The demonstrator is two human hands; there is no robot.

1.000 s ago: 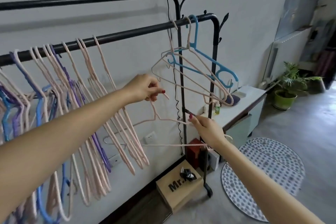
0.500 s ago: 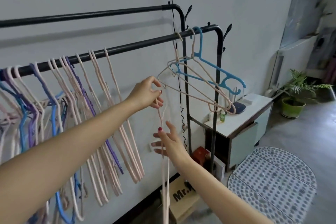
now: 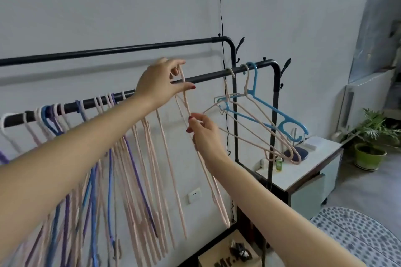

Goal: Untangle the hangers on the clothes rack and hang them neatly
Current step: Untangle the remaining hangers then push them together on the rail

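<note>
At the front rail (image 3: 208, 77), left hand (image 3: 160, 82) grip pinching pink hanger (image 3: 204, 158) hook, right hand (image 3: 205, 134) grasping its shoulder below.

Even, soft daylight, moderately bright; source apparently at 3 o'clock, where the window (image 3: 373, 17) shows washed-out glare. Faint, diffuse shadow of the rack rail (image 3: 108, 98) cast on the wall (image 3: 108, 6). Motion blur on the hanging hangers (image 3: 138, 180) at 7 o'clock. Wide-angle bowing toward the edges; forearms stretched large at 8 and 5 o'clock. Slightly soft overall.
</note>
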